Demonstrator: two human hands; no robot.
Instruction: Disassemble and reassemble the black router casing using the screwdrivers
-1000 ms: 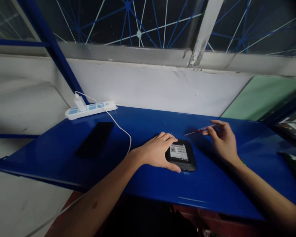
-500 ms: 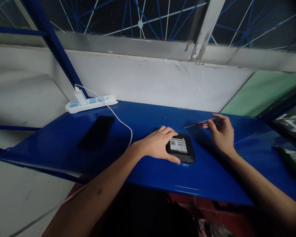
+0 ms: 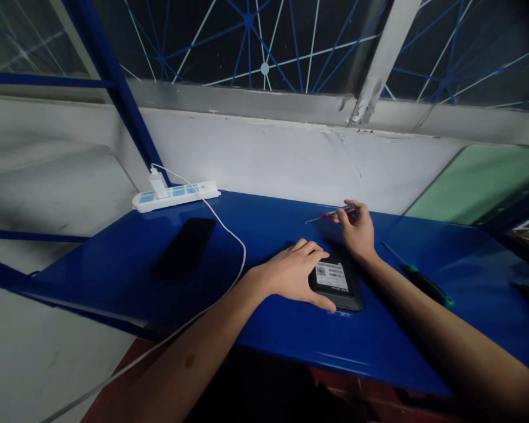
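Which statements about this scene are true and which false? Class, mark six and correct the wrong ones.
1. The left hand holds the black device. True.
2. The right hand holds a screwdriver. True.
3. The screwdriver's tip touches the device's label. False: it is clear of the label.
4. The white charger lies loose. False: the charger is plugged into the power strip.
5. The green-handled tool lies beside the right forearm. True.
6. The dark flat object lies right of the device. False: it lies left.
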